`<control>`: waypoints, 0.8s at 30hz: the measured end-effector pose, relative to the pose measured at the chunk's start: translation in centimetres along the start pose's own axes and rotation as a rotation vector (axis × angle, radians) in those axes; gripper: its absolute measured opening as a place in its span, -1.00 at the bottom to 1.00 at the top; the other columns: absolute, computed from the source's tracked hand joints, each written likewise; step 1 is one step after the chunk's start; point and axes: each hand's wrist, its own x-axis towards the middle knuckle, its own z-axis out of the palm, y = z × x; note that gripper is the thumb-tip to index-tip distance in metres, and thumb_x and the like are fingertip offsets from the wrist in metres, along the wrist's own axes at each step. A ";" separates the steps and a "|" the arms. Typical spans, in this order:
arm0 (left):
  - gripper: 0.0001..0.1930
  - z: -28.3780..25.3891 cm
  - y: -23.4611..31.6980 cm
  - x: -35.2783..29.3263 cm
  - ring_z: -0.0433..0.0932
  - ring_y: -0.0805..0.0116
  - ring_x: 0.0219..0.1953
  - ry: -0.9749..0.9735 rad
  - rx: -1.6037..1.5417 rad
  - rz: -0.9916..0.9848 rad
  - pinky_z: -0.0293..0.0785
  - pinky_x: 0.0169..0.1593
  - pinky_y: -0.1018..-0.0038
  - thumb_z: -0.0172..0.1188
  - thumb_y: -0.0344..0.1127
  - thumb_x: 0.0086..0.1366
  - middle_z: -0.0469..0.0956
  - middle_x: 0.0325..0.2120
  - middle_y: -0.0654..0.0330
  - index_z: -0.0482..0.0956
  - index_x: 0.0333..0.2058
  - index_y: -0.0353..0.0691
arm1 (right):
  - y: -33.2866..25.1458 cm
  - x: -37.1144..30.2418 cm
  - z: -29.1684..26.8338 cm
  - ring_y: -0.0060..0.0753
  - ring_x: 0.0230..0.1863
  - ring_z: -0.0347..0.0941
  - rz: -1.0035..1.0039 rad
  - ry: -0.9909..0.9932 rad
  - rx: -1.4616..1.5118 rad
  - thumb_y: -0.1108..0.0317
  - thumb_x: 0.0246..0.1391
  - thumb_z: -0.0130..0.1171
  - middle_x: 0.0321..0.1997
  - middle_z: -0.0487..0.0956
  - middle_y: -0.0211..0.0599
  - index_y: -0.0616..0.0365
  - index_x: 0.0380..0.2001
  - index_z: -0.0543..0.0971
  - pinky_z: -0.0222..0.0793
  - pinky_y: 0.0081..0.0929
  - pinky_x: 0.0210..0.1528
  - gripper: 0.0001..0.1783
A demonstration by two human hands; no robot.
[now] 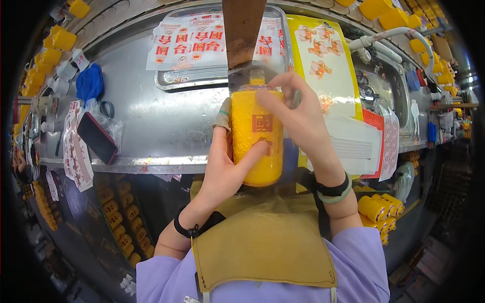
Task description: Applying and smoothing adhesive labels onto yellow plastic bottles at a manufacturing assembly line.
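Note:
A yellow bottle (256, 146) with a textured surface, red markings on its front and a clear neck stands nearly upright before me. My left hand (227, 161) is closed around its left side and lower body, the thumb across the front; a fabric cover sits on one fingertip. At the bottle's upper right shoulder, my right hand (298, 108) is bent inward, its thumb pressing the surface and the index finger close to the neck. Whether a small piece lies under those right fingers I cannot make out.
Beyond the bottle, a metal tray (192, 81) carries sheets of red decals (194, 43). On the right lie a yellow-edged decal sheet (323, 60) and a sink (389, 76). A phone (97, 137) rests at the left table edge. A brown post (243, 30) rises ahead. Yellow bottles (381, 209) are stacked lower right.

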 end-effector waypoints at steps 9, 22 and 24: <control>-0.22 -0.2 0.6 0.7 0.23 0.22 0.42 -0.006 0.010 0.014 0.14 0.46 0.25 0.17 -0.48 0.43 0.18 0.40 0.03 -0.08 0.48 -0.34 | 0.5 0.4 -0.3 -0.71 -0.37 0.18 -0.039 0.028 0.002 0.17 0.09 0.47 -0.40 0.29 -0.59 0.22 -0.10 0.55 0.17 -0.67 -0.35 -0.55; -0.31 -0.7 0.6 2.7 0.30 0.26 0.38 0.070 -0.062 0.012 0.21 0.42 0.31 0.13 -0.38 0.50 0.30 0.35 0.03 0.02 0.47 -0.32 | 0.7 -4.0 -0.4 -0.74 -0.31 0.23 0.133 -0.001 0.245 0.30 0.20 0.40 -0.37 0.30 -0.59 0.23 0.26 0.34 0.21 -0.72 -0.21 -0.35; -0.31 -0.5 0.5 2.7 0.30 0.26 0.38 0.077 -0.065 0.019 0.22 0.42 0.31 0.13 -0.38 0.50 0.30 0.35 0.03 0.02 0.47 -0.32 | 1.3 -4.0 -0.2 -0.73 -0.31 0.22 0.125 0.013 0.235 0.29 0.19 0.42 -0.37 0.29 -0.59 0.23 0.25 0.34 0.20 -0.72 -0.21 -0.33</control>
